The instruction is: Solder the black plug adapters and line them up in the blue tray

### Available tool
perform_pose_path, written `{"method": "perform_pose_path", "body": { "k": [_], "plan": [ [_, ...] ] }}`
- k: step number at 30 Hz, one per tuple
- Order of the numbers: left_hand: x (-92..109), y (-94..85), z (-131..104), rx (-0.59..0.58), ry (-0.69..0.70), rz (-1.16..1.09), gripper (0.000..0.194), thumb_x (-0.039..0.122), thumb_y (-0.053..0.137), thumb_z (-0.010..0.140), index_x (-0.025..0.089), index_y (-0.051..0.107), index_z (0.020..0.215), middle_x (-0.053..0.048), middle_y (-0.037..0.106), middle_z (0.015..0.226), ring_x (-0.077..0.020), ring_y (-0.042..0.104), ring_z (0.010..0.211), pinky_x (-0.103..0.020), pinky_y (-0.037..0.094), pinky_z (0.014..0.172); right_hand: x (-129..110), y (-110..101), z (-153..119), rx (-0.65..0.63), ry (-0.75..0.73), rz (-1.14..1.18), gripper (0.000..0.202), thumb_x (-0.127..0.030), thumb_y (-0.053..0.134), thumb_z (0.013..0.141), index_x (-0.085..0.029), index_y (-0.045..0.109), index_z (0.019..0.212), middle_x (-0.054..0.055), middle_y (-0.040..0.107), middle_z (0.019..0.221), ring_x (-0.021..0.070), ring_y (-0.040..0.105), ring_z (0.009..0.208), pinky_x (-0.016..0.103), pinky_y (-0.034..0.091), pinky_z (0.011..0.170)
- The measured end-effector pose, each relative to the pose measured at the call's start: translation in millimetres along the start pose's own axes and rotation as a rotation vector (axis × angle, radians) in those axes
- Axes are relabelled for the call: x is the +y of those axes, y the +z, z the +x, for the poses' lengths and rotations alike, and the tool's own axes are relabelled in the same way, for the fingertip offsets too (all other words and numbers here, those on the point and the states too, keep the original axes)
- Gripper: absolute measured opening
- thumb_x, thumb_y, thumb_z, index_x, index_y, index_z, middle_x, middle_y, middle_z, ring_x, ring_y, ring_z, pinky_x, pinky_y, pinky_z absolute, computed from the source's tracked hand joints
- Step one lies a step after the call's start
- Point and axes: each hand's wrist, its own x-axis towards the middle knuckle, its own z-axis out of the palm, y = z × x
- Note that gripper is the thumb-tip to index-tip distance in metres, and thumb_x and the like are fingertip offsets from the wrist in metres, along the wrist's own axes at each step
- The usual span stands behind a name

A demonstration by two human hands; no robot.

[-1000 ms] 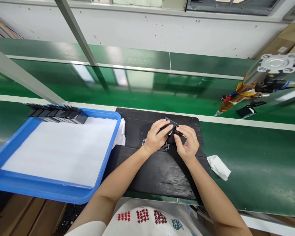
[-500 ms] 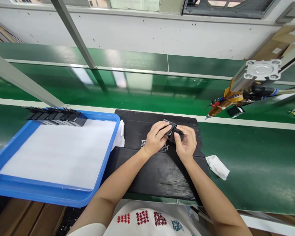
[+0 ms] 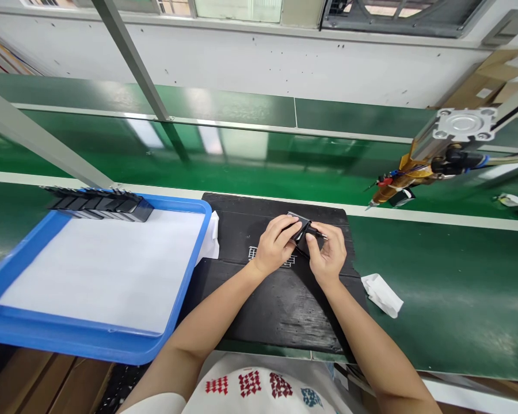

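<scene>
Both of my hands are on a small black adapter (image 3: 301,223) with metal plug pins, held above the black mat (image 3: 280,305). My left hand (image 3: 276,244) grips its left side, fingers over the top face. At the plug end, my right hand (image 3: 328,252) closes its thumb and fingers round the adapter; the pins stick out beside the fingers. The lower part of the adapter is dark and partly hidden by the hands. Several similar black adapters (image 3: 99,205) stand in a row at the back of the blue tray (image 3: 204,230).
White paper (image 3: 103,270) lines the tray at the left. A crumpled white tissue (image 3: 382,294) lies right of the mat. An orange-brown nozzle tool on a metal cylinder (image 3: 464,123) hangs at the upper right. Grey metal posts (image 3: 129,57) rise behind the tray.
The hands and the adapter hold nearly the same pose. The hanging tool at the upper right has shifted slightly in view, and the small black object near it shows further left.
</scene>
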Motion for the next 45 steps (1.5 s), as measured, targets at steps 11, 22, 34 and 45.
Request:
{"method": "perform_pose_path", "body": {
  "k": [11, 22, 34, 45],
  "plan": [
    [3, 0.3, 0, -0.006, 0.008, 0.052, 0.034, 0.008, 0.050, 0.088, 0.020, 0.057, 0.119, -0.008, 0.069, 0.106, -0.0196, 0.067, 0.104, -0.040, 0.060, 0.090, -5, 4, -3, 0.025, 0.099, 0.026, 0.017, -0.022, 0.063, 0.090, -0.024, 0.066, 0.106, 0.006, 0.067, 0.097, 0.0199, 0.066, 0.090, 0.034, 0.058, 0.071],
    [0, 2.3, -6, -0.057, -0.019, -0.037, 0.033, 0.013, 0.053, 0.090, 0.021, 0.058, 0.122, -0.009, 0.068, 0.111, -0.0207, 0.065, 0.110, -0.042, 0.059, 0.093, 3, 6, -5, -0.165, 0.274, 0.318, 0.036, -0.032, 0.057, 0.095, -0.026, 0.056, 0.131, 0.009, 0.070, 0.122, 0.0212, 0.069, 0.110, 0.036, 0.059, 0.091],
    [0, 2.5, -7, -0.118, -0.012, -0.096, 0.033, 0.010, 0.055, 0.089, 0.024, 0.060, 0.118, -0.008, 0.068, 0.112, -0.0181, 0.066, 0.107, -0.033, 0.057, 0.090, 5, 4, -4, -0.158, 0.443, 0.126, 0.035, -0.050, 0.059, 0.091, -0.021, 0.073, 0.105, 0.007, 0.077, 0.104, 0.0229, 0.075, 0.093, 0.036, 0.062, 0.084],
    [-8, -10.3, 27, -0.011, -1.491, -0.905, 0.051, 0.054, 0.081, 0.061, 0.021, 0.046, 0.076, 0.004, 0.060, 0.070, -0.0120, 0.062, 0.060, -0.023, 0.054, 0.048, 16, 3, 5, -0.372, 0.629, 0.484, 0.050, -0.062, 0.045, 0.094, -0.024, 0.074, 0.109, 0.008, 0.072, 0.107, 0.0193, 0.070, 0.088, 0.038, 0.064, 0.077]
  ]
}}
